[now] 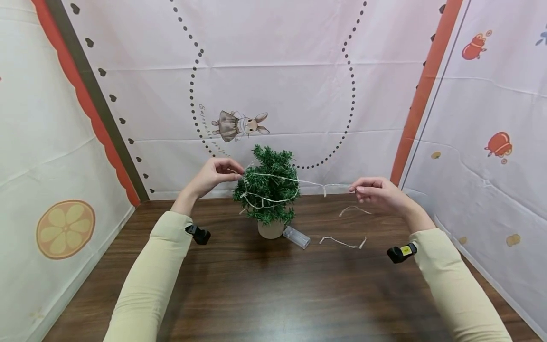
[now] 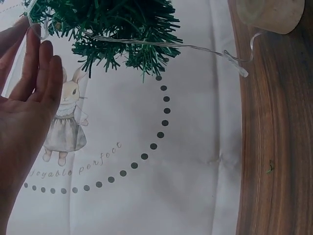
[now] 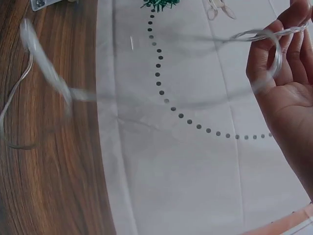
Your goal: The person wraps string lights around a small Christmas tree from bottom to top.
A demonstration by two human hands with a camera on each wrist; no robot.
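Note:
A small artificial Christmas tree (image 1: 275,164) in a pale pot (image 1: 270,230) stands near the table's back edge. Clear-wired string lights (image 1: 309,183) loop around its foliage. At the tree's left side, my left hand (image 1: 209,178) pinches the wire between thumb and fingers, close against the branches. Off to the right, my right hand (image 1: 382,194) pinches the same string, and the stretch between tree and fingers is nearly straight. In the right wrist view a blurred loop of the string lights (image 3: 46,68) hangs below the right hand (image 3: 293,103).
A clear battery box (image 1: 297,237) lies on the wooden table (image 1: 256,294), right of the pot. Loose lengths of light wire (image 1: 339,242) show farther right. Printed cloth (image 1: 278,95) rises behind the table and at both sides.

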